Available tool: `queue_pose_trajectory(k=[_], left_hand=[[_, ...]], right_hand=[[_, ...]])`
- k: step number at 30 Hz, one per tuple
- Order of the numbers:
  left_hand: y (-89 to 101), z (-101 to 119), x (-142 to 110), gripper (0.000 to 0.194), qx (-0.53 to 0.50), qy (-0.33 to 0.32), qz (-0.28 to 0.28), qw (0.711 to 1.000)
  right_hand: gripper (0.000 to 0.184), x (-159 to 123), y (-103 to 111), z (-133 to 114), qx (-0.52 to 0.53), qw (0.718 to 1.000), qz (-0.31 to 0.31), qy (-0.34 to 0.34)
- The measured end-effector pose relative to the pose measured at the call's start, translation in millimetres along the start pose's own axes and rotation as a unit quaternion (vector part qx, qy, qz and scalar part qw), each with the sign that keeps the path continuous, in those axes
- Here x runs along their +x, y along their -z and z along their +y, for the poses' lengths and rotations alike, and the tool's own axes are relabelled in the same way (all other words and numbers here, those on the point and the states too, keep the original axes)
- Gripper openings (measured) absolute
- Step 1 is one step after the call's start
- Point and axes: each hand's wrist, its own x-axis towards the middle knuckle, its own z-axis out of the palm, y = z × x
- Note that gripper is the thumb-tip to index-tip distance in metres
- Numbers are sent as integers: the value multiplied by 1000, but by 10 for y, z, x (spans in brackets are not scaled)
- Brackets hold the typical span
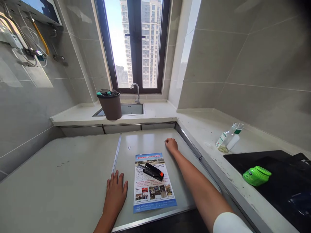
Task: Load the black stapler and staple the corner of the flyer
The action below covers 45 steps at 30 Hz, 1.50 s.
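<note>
My left hand [116, 192] lies flat with fingers spread on the pale tabletop [80, 181], beside a metal seam strip [117, 152]. Farther forward, my right hand [171, 145] is closed in a pinch just above or on the tabletop. A tiny glint shows at its fingertips; what it is I cannot make out. Between the hands is a printed flyer [155, 202] with blue borders and small photos. On it rests a black stapler-like tool [153, 171] with a red end and a thin metal part sticking out. Two small pale strips [129, 148] lie beyond the flyer.
A brown bucket [110, 106] stands at the sink [132, 109] below the window. On the right counter [201, 129] are a tilted-looking clear bottle [228, 139], a green jar [257, 175] lying on its side and a black panel [274, 197]. Pipes hang at upper left.
</note>
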Motion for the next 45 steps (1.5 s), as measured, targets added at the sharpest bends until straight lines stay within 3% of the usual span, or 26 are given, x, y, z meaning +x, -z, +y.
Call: queue_pose_trajectory(k=[3,7,11,15,18,31,34,37,42,45], left_hand=[[-19,-18,-11,45,-32,8,13,999],[-29,-18,-14,42,-77,16,37,996],[-21,-6,-9,47,-8,4,8,1000],[31,53,-10,48,59,-4,-6,998],[112,142,-15,48,101,-11,-25,994],[258,307,-8,34,174,-25,-19,984],[287,386,207,24,177,-18,-23,984],[239,435,605,19,116,-37,-39,992],[-68,382,1308,34,69,-49,-36,996],[-256,342,1506,40,67,-60,-48,995]], right_hand=[[16,-13,-57,40,-17,1000,6,4],[21,-262,-78,150,-46,999,27,10],[22,-764,-20,339,-97,995,18,9],[16,-1339,90,496,-143,988,6,52],[16,-1597,167,541,-187,979,20,80],[17,-1632,208,549,-182,979,24,90],[17,-1631,213,550,-175,980,21,92],[17,-1625,214,554,-178,979,24,93],[17,-1616,202,572,-179,979,23,93],[17,-1614,186,578,-180,979,25,93]])
